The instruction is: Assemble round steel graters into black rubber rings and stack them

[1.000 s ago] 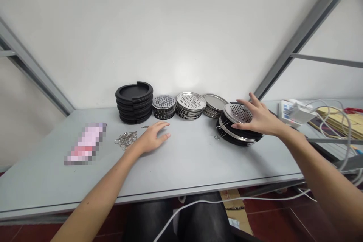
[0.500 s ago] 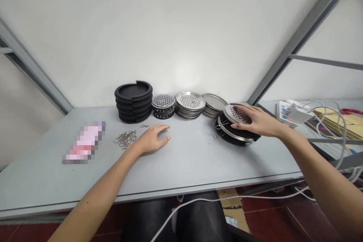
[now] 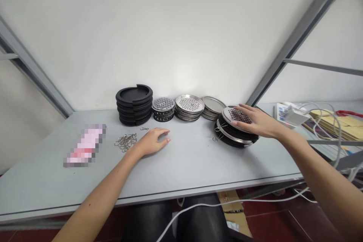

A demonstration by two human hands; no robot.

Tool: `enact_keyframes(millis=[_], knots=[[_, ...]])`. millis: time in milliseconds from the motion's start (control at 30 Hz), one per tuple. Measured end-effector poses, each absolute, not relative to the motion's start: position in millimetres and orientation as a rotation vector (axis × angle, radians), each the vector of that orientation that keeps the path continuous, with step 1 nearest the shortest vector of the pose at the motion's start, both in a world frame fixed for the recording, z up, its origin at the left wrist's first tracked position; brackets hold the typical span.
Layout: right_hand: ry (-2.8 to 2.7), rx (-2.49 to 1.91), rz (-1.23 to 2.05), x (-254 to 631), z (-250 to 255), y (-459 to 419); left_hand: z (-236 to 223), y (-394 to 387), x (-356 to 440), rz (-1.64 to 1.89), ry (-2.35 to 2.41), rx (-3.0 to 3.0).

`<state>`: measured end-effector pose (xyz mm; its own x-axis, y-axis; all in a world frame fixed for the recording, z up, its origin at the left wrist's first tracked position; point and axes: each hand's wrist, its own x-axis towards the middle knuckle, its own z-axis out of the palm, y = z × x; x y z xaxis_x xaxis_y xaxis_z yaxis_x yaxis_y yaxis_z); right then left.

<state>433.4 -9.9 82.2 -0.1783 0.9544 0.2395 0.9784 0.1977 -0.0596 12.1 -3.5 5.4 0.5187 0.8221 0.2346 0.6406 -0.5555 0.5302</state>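
My left hand point(image 3: 153, 141) rests on the table with thumb and fingers apart, holding nothing. Just left of it lie a pile of small wire clips point(image 3: 126, 142) and one single clip point(image 3: 144, 128). My right hand point(image 3: 256, 121) is spread over the perforated metal disc point(image 3: 236, 114) on top of a stack of black rings and metal discs point(image 3: 236, 136). Its fingers lie on or just above that disc; exact contact is hard to make out. Wire clips point(image 3: 218, 138) stick out from the left side of this stack.
Along the wall stand a stack of black round holders point(image 3: 134, 109), small textured grater discs point(image 3: 163, 109), larger perforated discs point(image 3: 189, 107) and flat metal lids point(image 3: 213, 106). A pixelated pink object point(image 3: 86, 143) lies left. A power strip point(image 3: 283, 115) and cables point(image 3: 337, 132) sit right.
My right hand has lifted slightly at the fingers over the stack, its thumb a little more off the disc. My left hand stays put. The view has shifted slightly.
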Motion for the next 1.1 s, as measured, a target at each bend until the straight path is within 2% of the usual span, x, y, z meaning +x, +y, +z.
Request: enact_keyframes(millis=[100,167,300,400,667,867,1100], knots=[[-1.974,-1.77,-0.351,404,90,-16,6,-4,13,0.66,1.204,2.386],[-1.899,-1.561,-0.389,371,89,-20,5,-4,12,0.661,1.208,2.38],[-2.257,-1.017,-0.085,294,73,-16,1,-2,11,0.7,1.23,2.345],[-2.385,-0.811,0.09,250,49,0,0,0,9,0.738,1.215,2.388],[-1.915,-1.064,0.199,237,-5,26,3,0,9,0.791,1.245,2.509],[-1.979,-1.21,0.25,237,-13,25,3,0,11,0.796,1.227,2.533],[-2.215,-1.157,0.348,226,-17,23,5,-1,12,0.769,1.235,2.537]])
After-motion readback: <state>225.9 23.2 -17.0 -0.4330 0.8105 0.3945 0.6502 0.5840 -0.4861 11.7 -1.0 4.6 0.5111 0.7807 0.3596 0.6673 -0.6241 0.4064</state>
